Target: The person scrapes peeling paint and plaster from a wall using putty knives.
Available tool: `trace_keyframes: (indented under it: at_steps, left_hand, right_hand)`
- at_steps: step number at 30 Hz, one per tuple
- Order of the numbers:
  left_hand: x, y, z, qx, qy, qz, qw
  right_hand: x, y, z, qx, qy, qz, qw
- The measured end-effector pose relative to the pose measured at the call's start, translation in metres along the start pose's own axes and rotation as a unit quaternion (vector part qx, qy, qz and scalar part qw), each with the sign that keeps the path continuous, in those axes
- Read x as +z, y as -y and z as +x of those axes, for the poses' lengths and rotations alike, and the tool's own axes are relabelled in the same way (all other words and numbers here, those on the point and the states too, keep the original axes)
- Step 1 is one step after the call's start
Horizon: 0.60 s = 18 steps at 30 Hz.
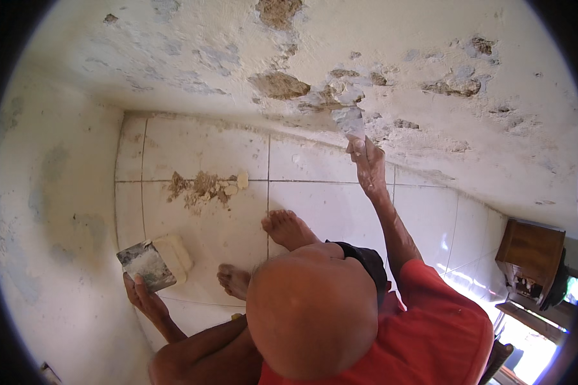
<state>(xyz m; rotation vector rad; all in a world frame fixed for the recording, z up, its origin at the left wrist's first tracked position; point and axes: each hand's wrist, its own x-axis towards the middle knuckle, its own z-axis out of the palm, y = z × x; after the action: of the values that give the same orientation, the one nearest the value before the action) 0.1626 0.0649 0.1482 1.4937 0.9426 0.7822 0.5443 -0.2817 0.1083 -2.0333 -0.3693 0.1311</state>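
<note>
My right hand [370, 166] grips a putty knife [349, 120] with a wide, smeared blade. Its edge meets the damaged wall [395, 29] beside wet white filler [344, 91], low down among broken-out patches. Over on the left, my left hand [147, 299] holds a flat square plate [149, 267] by its lower edge, thumb on top. Grey and white paste coats the plate. Partly hidden beneath and behind it is a cream plastic tub [176, 255], whose contents I cannot make out.
Crumbled plaster and chips [207, 187] lie on the white tiled floor [313, 202], ahead of my bare feet [289, 228]. A stained side wall [53, 192] rises close on the left. Wooden furniture [530, 252] stands at the far right.
</note>
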Motion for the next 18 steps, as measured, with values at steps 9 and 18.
trace_keyframes:
  at_steps: [9, 18]
  left_hand:
    - [0.003, 0.011, 0.000, -0.014, -0.016, 0.009, 1.000]
    - [-0.002, 0.024, 0.012, -0.055, -0.008, 0.023, 0.998]
  right_hand:
    - [-0.015, 0.004, -0.001, 0.030, 0.021, -0.004, 0.999]
    - [-0.026, 0.006, -0.007, -0.067, -0.079, -0.228, 0.968]
